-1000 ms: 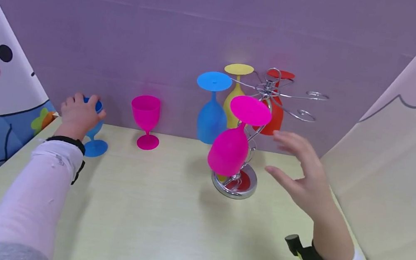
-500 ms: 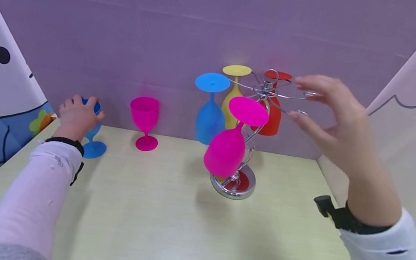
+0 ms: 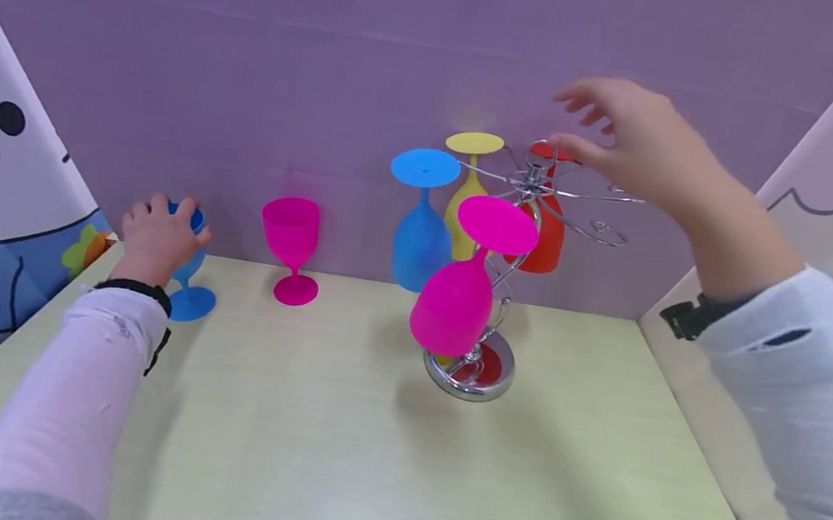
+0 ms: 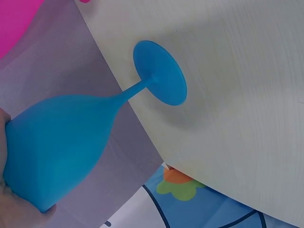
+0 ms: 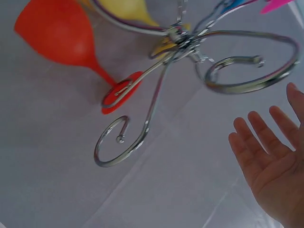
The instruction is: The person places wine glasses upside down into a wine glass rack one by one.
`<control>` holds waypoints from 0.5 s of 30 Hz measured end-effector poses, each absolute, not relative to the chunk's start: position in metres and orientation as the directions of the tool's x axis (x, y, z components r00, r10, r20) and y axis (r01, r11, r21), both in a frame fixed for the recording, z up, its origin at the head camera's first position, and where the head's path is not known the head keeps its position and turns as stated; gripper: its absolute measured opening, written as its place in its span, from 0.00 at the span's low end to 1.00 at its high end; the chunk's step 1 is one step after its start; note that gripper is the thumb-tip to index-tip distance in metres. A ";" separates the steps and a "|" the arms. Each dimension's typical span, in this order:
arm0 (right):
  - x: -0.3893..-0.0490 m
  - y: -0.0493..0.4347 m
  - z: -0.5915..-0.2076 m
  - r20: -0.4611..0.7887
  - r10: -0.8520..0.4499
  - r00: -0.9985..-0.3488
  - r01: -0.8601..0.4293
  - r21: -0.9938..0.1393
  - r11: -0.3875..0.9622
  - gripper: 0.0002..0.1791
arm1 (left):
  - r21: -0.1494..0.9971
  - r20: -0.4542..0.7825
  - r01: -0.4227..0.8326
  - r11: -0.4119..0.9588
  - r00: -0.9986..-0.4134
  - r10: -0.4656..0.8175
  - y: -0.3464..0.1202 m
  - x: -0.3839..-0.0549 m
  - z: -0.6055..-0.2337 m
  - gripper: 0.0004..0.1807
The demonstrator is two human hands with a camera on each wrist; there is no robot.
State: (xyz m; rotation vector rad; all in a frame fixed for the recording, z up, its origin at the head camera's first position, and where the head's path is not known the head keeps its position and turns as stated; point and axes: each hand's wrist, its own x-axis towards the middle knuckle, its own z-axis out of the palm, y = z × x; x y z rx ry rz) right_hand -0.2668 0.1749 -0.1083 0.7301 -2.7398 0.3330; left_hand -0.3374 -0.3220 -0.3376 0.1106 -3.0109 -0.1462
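At the left of the table my left hand [image 3: 157,239] grips the rim of an upright blue goblet [image 4: 71,142] from above. The goblet's foot is on the tabletop, and the hand hides part of its bowl. My right hand [image 3: 634,143] hovers at the top of a chrome stemware rack [image 3: 532,189], fingers extended, thumb close to its top ring. In the right wrist view that palm [image 5: 275,175] holds nothing, beside a curled wire arm [image 5: 256,85]. Upside down on the rack hang a blue goblet [image 3: 421,239], a yellow one [image 3: 468,198], a red one [image 3: 548,243] and a pink one [image 3: 452,309].
A pink goblet [image 3: 291,231] stands upright between the left hand and the rack. The pale tabletop [image 3: 296,416] meets a purple backdrop [image 3: 215,82] behind, with printed panels at both sides. Wire arms [image 3: 607,232] on the rack's right carry no goblet.
My right hand has risen from the rack's right side, passed its wire arms, and moved in over the top. The left hand has stayed on the blue goblet.
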 end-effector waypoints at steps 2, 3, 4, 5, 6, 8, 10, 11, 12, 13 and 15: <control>-0.277 0.172 -0.107 0.278 -0.460 -0.843 -0.504 -0.112 0.856 0.30 | 0.098 0.119 -0.071 0.993 -0.989 -0.082 -0.321 -0.336 -0.338 0.33; -0.281 0.171 -0.106 0.253 -0.466 -0.848 -0.500 -0.093 0.861 0.31 | 0.099 0.119 -0.072 0.993 -0.989 -0.084 -0.321 -0.336 -0.337 0.33; -0.285 0.170 -0.106 0.231 -0.469 -0.852 -0.496 -0.073 0.865 0.31 | 0.099 0.119 -0.072 0.992 -0.989 -0.083 -0.320 -0.336 -0.337 0.33; -0.288 0.169 -0.105 0.210 -0.471 -0.857 -0.491 -0.056 0.869 0.31 | 0.103 0.118 -0.071 0.992 -0.990 -0.083 -0.319 -0.336 -0.337 0.33; -0.291 0.169 -0.105 0.187 -0.469 -0.863 -0.484 -0.041 0.874 0.30 | 0.107 0.117 -0.070 0.992 -0.990 -0.083 -0.319 -0.336 -0.337 0.33; -0.296 0.168 -0.102 0.148 -0.462 -0.874 -0.468 -0.007 0.884 0.29 | 0.115 0.115 -0.072 0.991 -0.990 -0.085 -0.318 -0.337 -0.335 0.33; -0.301 0.168 -0.100 0.113 -0.447 -0.887 -0.448 0.018 0.894 0.27 | 0.118 0.114 -0.075 0.990 -0.990 -0.088 -0.317 -0.338 -0.335 0.33; -0.303 0.168 -0.100 0.097 -0.439 -0.893 -0.439 0.026 0.898 0.26 | 0.115 0.116 -0.078 0.990 -0.989 -0.091 -0.317 -0.339 -0.335 0.33; -0.304 0.168 -0.099 0.083 -0.431 -0.899 -0.429 0.034 0.902 0.26 | 0.111 0.118 -0.080 0.991 -0.989 -0.093 -0.318 -0.340 -0.336 0.34; -0.306 0.169 -0.099 0.070 -0.424 -0.903 -0.422 0.039 0.906 0.26 | 0.104 0.120 -0.080 0.991 -0.988 -0.093 -0.318 -0.342 -0.337 0.34; -0.308 0.170 -0.099 0.050 -0.413 -0.909 -0.411 0.039 0.911 0.25 | 0.077 0.120 -0.088 0.993 -0.988 -0.097 -0.322 -0.349 -0.343 0.36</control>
